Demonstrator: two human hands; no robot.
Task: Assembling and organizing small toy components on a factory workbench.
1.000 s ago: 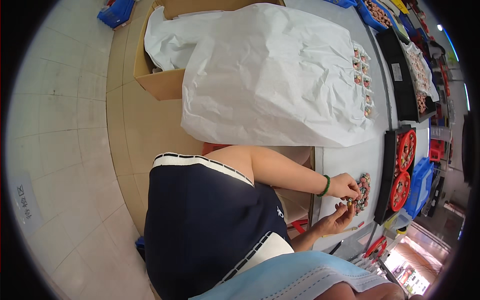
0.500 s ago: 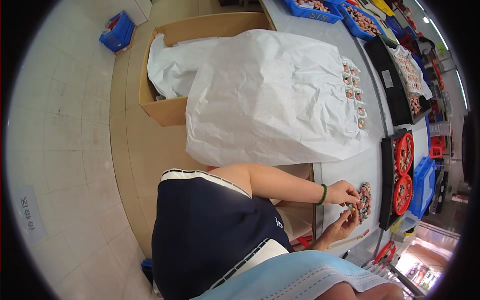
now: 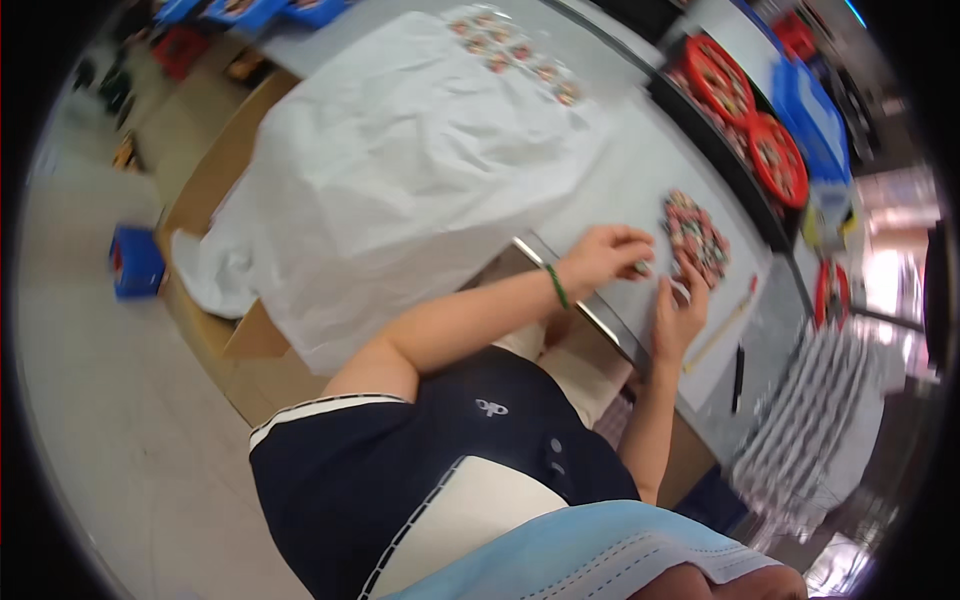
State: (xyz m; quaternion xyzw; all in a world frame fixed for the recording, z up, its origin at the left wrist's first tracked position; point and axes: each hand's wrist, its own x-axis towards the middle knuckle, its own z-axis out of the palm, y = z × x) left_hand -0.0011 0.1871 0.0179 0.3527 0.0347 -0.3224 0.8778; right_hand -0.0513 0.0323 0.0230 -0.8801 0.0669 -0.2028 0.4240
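Observation:
My left hand (image 3: 600,256), with a green bead bracelet (image 3: 557,287) at its wrist, pinches a small greenish piece (image 3: 640,268); its exact kind is too small and blurred to tell. Close by on the right, my right hand (image 3: 680,318) has its fingers curled round a small whitish thing (image 3: 681,292) that I cannot make out. Just beyond both hands a heap of small pink, green and dark pieces (image 3: 697,238) lies on the grey-white tabletop (image 3: 625,180).
White paper (image 3: 400,170) covers much of the table and a cardboard box (image 3: 215,170). Small decorated pieces in clear packing (image 3: 515,50) lie past it. A black tray (image 3: 700,130) holds two red round dishes (image 3: 778,160). A yellow stick (image 3: 722,330) and black pen (image 3: 740,380) lie at right.
The whole view has swung round, so table and tray sit differently in it. My hands, close together before, are now apart, each with a small thing in its fingers.

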